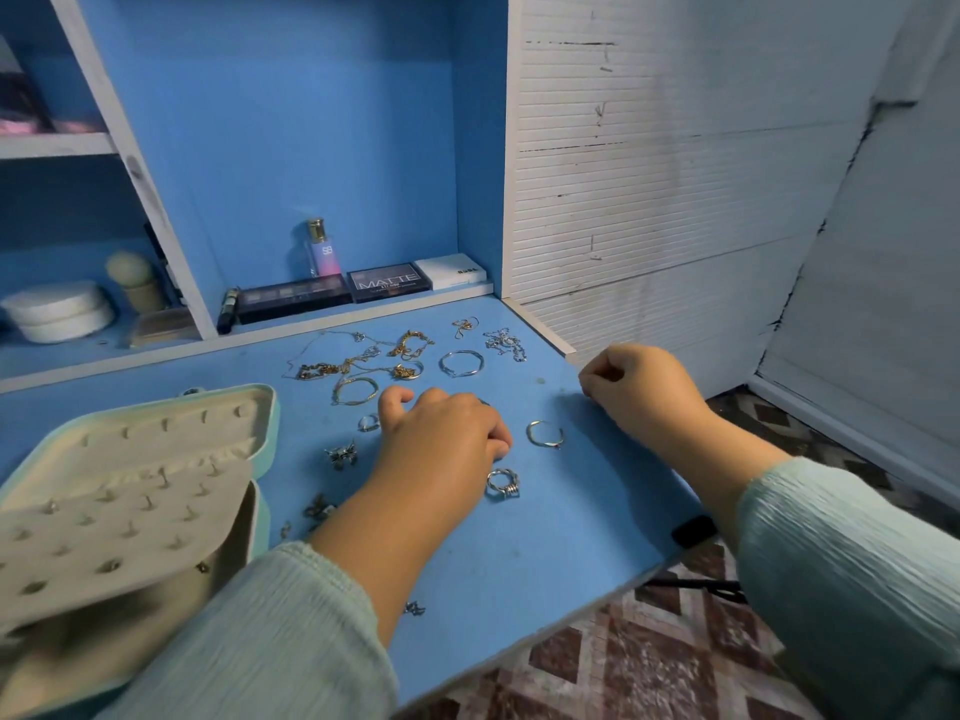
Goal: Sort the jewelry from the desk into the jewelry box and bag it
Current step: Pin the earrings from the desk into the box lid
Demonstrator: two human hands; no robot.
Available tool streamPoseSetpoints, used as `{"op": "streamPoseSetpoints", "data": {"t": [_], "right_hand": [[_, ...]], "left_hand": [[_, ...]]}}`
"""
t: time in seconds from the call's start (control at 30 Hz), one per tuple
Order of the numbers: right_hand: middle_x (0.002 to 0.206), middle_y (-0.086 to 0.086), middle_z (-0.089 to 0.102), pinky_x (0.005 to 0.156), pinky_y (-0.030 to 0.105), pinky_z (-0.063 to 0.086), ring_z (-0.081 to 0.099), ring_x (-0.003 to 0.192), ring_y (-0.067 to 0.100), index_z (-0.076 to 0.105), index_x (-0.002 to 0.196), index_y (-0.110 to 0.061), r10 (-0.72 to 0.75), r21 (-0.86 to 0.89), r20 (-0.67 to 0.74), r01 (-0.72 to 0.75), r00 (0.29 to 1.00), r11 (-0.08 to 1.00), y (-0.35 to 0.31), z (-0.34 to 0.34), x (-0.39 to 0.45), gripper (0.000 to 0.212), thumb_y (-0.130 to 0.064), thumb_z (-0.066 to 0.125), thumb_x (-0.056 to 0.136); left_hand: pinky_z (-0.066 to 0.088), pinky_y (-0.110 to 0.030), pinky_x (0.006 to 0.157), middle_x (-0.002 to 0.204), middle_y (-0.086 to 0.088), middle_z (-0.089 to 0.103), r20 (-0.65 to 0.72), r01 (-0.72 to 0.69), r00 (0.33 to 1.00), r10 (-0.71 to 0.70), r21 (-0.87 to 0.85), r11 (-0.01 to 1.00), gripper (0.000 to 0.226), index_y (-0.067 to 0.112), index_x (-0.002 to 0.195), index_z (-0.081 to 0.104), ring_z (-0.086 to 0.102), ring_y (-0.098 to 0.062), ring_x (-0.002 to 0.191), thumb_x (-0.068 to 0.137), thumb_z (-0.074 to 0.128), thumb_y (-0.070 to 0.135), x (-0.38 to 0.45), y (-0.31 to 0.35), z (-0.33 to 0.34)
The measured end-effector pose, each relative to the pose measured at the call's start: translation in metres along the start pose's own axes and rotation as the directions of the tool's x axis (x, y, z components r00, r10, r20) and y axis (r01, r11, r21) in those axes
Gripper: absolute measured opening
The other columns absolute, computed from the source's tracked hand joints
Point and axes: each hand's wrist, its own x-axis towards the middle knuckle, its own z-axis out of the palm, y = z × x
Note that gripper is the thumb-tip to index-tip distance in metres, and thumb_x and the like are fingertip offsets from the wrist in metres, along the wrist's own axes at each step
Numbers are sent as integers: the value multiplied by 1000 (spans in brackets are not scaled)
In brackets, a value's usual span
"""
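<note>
A: So, what holds what? Start with the jewelry box (140, 491).

B: It lies open at about eight o'clock on the blue desk (571, 511), mint outside, cream inside. The lid's upper panel has a row of hooks, all bare as far as I can see. The earring panel (104, 532) tilted in front has rows of holes, and a few carry small studs; most look bare. The tray beneath is hidden, so I cannot tell what it holds.

A: And the loose pieces?

B: Spread over the desk's middle. Gold chains (358, 361) tangle at twelve o'clock from the left hand (441, 439), with a gold bangle (356, 391) just below them and a silver bangle (461, 363) to their right. A silver chain (506, 344) lies farther right, at one o'clock.

A: The hands themselves?

B: The left rests knuckles-up on the desk, fingers curled under; whether they pinch anything I cannot tell. A thin ring (545, 434) sits at three o'clock, just beside it, a chunky ring (503, 483) at five, a small ring (369, 423) at nine and a butterfly piece (341, 454) at eight. The right hand (639, 392) is a loose fist at the desk's right edge, holding nothing visible.

A: Shelf behind?

B: Eyeshadow palettes (332, 296) and a perfume bottle (322, 249).
</note>
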Motion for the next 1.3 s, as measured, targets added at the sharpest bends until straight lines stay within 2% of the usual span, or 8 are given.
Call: {"op": "streamPoseSetpoints", "data": {"t": [0.17,0.3,0.37,0.5,0.63,0.77,1.07,1.3], "right_hand": [[79,-5,57,54,21,36,48,69,10,62,87,-17,16,9,-33,-16,999,1000,1,10,-6,12,-15,51,90],[97,-2,61,74,22,36,50,88,12,67,103,-15,15,16,-71,-14,997,1000,3,16,-9,18,-14,52,93],[102,-1,62,77,21,35,49,90,11,67,107,-14,6,12,-85,-5,996,1000,3,16,-11,21,-13,52,93],[100,-1,57,76,18,33,46,88,9,66,110,-14,-22,7,-93,23,995,1000,4,15,-13,23,-11,51,93],[100,-2,56,78,20,34,47,90,10,63,114,-16,-43,-1,-102,43,994,999,5,17,-13,24,-14,53,93],[96,-2,55,74,21,33,49,88,13,66,106,-17,-79,-20,-83,78,993,997,3,17,-15,17,-17,56,91],[86,-7,53,72,22,35,47,83,11,64,100,-17,-104,-17,-82,103,991,995,1,18,-16,12,-18,59,89],[100,-2,56,78,20,34,52,98,15,68,111,-13,-187,-39,-67,184,980,982,-1,18,-18,22,-15,57,92]], "left_hand": [[6,-34,92,102,17,55,-13,6,1000,-6,4,1000,21,35,91,63,42,-8,108,97,43,35,0,-1,2],[6,-34,90,99,16,57,-40,12,999,-12,-7,1000,21,33,90,64,43,-8,105,97,45,33,0,-1,4],[7,-33,90,99,16,58,-56,16,998,-18,-35,999,18,34,92,63,43,-8,106,97,45,33,0,-2,4],[13,-32,96,102,16,61,-61,30,997,-36,-93,995,16,35,98,60,46,-7,106,97,44,34,1,-1,2],[15,-30,96,101,16,63,-81,52,995,-63,-129,990,16,35,101,60,50,-7,104,97,45,35,0,0,1],[15,-29,95,103,16,64,-92,56,993,-72,-169,984,15,36,102,62,50,-7,105,96,48,35,-2,-1,-2],[12,-24,88,103,17,64,-88,57,993,-78,-222,973,16,37,105,63,50,-5,105,94,51,34,-5,-1,-3],[15,-27,94,105,17,63,-88,66,992,-86,-210,975,18,38,104,64,48,-6,108,94,50,35,-8,2,-7]]}}
